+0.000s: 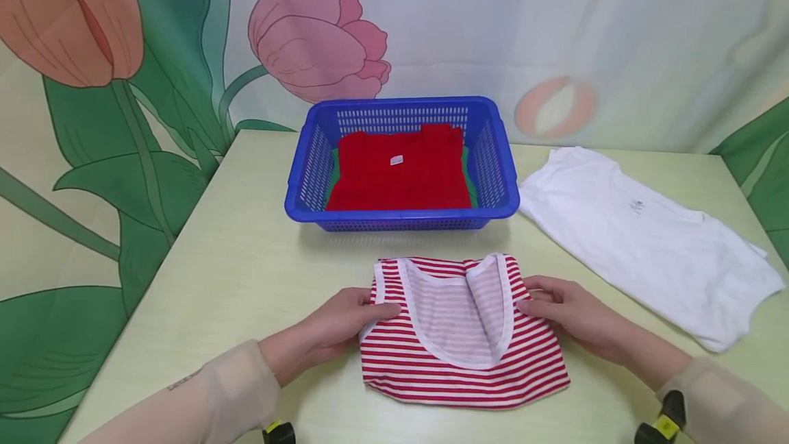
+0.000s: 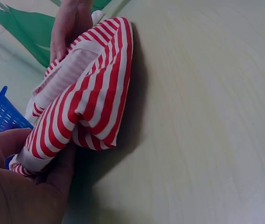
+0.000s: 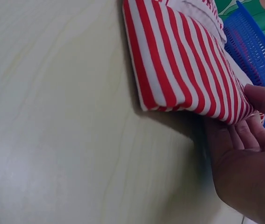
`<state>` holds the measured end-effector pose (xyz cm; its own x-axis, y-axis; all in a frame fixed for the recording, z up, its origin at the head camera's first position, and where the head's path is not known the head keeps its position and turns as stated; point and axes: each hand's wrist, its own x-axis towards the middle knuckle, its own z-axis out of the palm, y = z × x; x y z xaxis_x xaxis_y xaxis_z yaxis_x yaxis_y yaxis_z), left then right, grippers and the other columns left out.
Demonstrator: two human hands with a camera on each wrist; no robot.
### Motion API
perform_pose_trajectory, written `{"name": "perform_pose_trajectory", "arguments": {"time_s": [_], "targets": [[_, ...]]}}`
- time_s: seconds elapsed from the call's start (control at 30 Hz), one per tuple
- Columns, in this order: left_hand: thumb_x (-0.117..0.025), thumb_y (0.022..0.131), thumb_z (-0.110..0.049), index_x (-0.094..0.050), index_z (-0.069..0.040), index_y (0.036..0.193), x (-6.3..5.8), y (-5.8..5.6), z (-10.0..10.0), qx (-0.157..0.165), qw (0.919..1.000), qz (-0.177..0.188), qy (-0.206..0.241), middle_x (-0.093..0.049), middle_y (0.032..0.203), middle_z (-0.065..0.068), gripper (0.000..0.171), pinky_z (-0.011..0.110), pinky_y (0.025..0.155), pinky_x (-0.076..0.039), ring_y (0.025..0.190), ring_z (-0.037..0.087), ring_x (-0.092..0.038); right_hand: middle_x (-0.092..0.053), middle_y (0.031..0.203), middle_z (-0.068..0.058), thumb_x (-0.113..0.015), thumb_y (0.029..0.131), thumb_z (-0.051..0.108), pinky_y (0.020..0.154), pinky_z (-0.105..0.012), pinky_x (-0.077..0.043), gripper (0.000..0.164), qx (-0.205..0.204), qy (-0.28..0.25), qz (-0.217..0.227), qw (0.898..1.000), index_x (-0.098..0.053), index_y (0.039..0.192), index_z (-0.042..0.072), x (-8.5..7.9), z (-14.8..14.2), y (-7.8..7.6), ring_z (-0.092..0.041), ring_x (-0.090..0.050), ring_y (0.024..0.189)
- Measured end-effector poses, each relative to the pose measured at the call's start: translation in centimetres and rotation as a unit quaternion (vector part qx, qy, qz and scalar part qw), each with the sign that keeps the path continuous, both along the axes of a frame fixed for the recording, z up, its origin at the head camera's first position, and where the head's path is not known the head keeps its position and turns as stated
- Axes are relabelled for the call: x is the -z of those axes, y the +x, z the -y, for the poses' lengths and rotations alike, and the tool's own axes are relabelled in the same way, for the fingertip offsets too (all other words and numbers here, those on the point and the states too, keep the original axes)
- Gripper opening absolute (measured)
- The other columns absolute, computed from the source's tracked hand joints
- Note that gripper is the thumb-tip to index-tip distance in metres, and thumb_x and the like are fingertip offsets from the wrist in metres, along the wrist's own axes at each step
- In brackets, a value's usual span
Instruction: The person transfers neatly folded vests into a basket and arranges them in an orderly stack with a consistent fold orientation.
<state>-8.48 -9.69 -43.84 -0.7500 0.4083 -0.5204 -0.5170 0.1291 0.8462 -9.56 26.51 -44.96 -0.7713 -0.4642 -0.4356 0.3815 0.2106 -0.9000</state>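
Note:
A red-and-white striped tank top (image 1: 462,382), folded into a compact bundle with its white-trimmed neckline facing up, is held between both hands in front of the basket. My left hand (image 1: 339,324) pinches its left side, thumb on top and fingers underneath, as the left wrist view shows on the striped cloth (image 2: 95,98). On the opposite side my right hand (image 1: 576,317) grips the edge the same way; in the right wrist view its fingers (image 3: 251,133) go under the striped fabric (image 3: 183,60). The cloth partly hides the fingers of both hands.
Behind the tank top stands a blue plastic basket (image 1: 403,216) holding a folded red garment (image 1: 401,183) over a green one (image 1: 470,180). A white T-shirt (image 1: 653,245) lies spread at the right of the pale table (image 1: 240,252). A flower-printed curtain (image 1: 468,26) hangs behind.

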Motion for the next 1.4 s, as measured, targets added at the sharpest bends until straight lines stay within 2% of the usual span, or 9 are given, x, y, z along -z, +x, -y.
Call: {"name": "perform_pose_trajectory", "arguments": {"time_s": [0.33, 0.53, 0.77, 0.93, 1.17, 1.4], "targets": [[-0.066, 0.089, -0.028, -0.056, 0.001, 0.115, -1.7, -0.2, 1.4, -0.011, 0.9991, -0.031, -0.028, -0.064, 0.1, 0.012, 0.04, 0.035, 0.078, -0.05, 0.088, 0.025, -0.063, -0.059, 0.114, -0.013, -0.065, 0.09, 0.027, 0.084, -0.043, -0.047, 0.049, 0.058, -0.003, -0.023, 0.998, -0.044, 0.131, 0.008, -0.1, -0.9, 0.0, -0.031, -0.057, 0.102], [-0.067, 0.089, -0.029, -0.054, 0.001, 0.116, -3.2, 0.1, 2.0, -0.012, 0.9989, -0.042, -0.019, -0.064, 0.1, 0.012, 0.043, 0.038, 0.075, -0.051, 0.086, 0.027, -0.063, -0.056, 0.118, -0.013, -0.064, 0.091, 0.025, 0.083, -0.048, -0.047, 0.046, 0.071, -0.019, -0.027, 0.997, -0.044, 0.13, 0.011, -1.0, -1.3, 0.2, -0.033, -0.056, 0.105], [-0.066, 0.089, -0.03, -0.052, -0.001, 0.12, -5.6, 0.4, 2.7, -0.006, 0.9983, -0.056, -0.014, -0.063, 0.102, 0.012, 0.045, 0.04, 0.075, -0.051, 0.088, 0.028, -0.063, -0.056, 0.118, -0.014, -0.06, 0.094, 0.024, 0.079, -0.051, -0.048, 0.041, 0.057, -0.021, -0.056, 0.997, -0.045, 0.13, 0.014, -3.7, -1.1, 0.5, -0.034, -0.056, 0.103], [-0.066, 0.089, -0.031, -0.051, -0.004, 0.123, -8.1, 0.1, 3.2, -0.001, 0.9968, -0.074, -0.029, -0.063, 0.104, 0.011, 0.046, 0.041, 0.075, -0.051, 0.089, 0.029, -0.063, -0.056, 0.119, -0.013, -0.059, 0.094, 0.024, 0.079, -0.049, -0.048, 0.041, 0.056, -0.014, -0.076, 0.995, -0.044, 0.131, 0.014, -6.2, -0.7, 0.2, -0.032, -0.056, 0.104], [-0.067, 0.088, -0.028, -0.05, -0.007, 0.124, -11.5, -1.2, 3.8, 0.001, 0.9927, -0.113, -0.043, -0.062, 0.106, 0.011, 0.045, 0.042, 0.076, -0.051, 0.09, 0.03, -0.063, -0.056, 0.12, -0.01, -0.06, 0.094, 0.026, 0.079, -0.047, -0.049, 0.043, 0.057, -0.002, -0.104, 0.993, -0.043, 0.132, 0.015, -9.1, -0.2, -1.1, -0.03, -0.056, 0.105], [-0.066, 0.09, -0.027, -0.049, -0.007, 0.124, -13.6, -3.1, 4.0, 0.009, 0.9884, -0.141, -0.055, -0.061, 0.106, 0.012, 0.044, 0.042, 0.076, -0.051, 0.091, 0.031, -0.063, -0.056, 0.12, -0.01, -0.06, 0.094, 0.031, 0.08, -0.046, -0.049, 0.046, 0.056, 0.013, -0.13, 0.99, -0.042, 0.134, 0.017, -11.1, 0.3, -2.6, -0.029, -0.056, 0.105]]}}
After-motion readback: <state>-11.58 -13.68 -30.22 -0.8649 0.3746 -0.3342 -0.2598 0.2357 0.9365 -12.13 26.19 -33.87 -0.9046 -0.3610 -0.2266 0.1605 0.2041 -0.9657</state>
